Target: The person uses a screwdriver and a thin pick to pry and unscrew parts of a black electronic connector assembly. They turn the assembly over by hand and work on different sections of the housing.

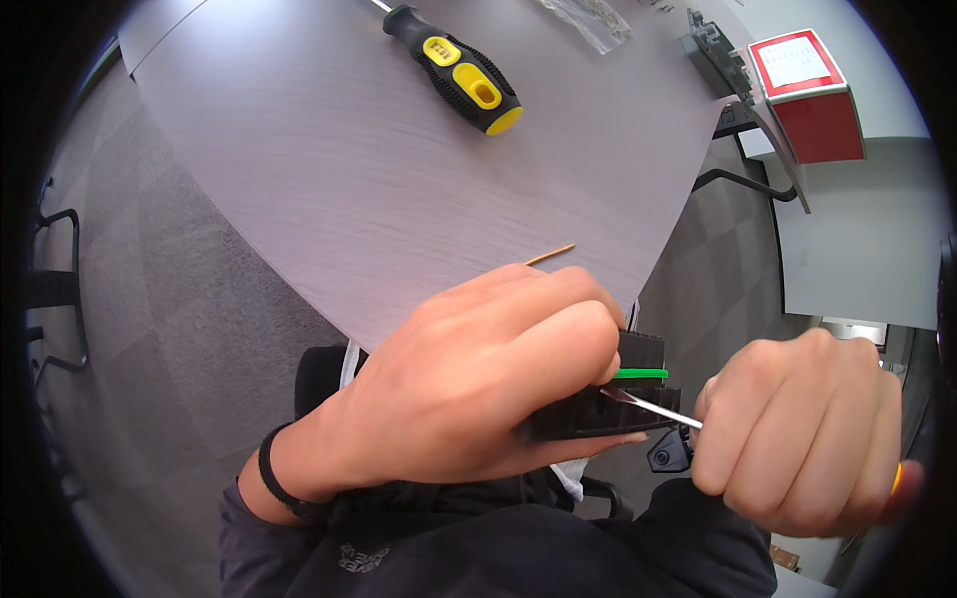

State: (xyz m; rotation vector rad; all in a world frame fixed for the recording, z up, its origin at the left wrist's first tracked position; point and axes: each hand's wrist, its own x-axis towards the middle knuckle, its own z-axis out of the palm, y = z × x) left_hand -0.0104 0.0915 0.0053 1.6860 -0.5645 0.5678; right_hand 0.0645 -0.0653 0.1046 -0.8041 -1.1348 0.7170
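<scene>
My left hand grips a black plastic part with a bright green strip along it, held just off the near edge of the table; much of the part is hidden under my fingers. My right hand is closed round a flat-blade screwdriver, whose yellow handle end peeks out past my fingers. Its metal blade reaches leftward, with the tip against the black part below the green strip. A thin wooden stick lies on the table behind my left hand.
On the table lie a larger black-and-yellow screwdriver, a clear plastic bag and a dark device. A red-and-white box stands at the upper right. Chair frames and carpeted floor show around the table.
</scene>
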